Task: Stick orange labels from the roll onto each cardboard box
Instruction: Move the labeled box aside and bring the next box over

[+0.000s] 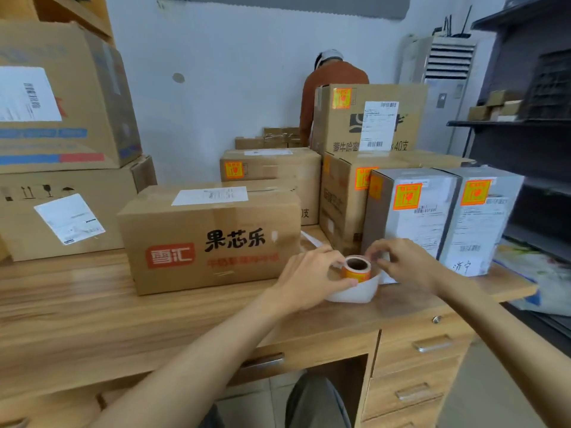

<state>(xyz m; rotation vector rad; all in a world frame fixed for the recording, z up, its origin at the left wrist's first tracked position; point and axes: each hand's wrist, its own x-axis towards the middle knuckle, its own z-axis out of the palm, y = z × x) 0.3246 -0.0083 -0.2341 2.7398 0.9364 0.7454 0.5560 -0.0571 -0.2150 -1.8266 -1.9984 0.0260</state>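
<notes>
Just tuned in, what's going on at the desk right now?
A person is at the wooden desk with a roll of orange labels. The left hand holds the roll, while the right hand pinches at its edge, apparently peeling a label. White backing strip curls beneath. The brown box in front shows no orange label on its visible faces; the grey boxes to the right already carry theirs.

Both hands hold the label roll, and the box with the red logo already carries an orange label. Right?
No. Head view: box with the red logo shows only a white slip on top; left hand and right hand do hold the label roll.
</notes>
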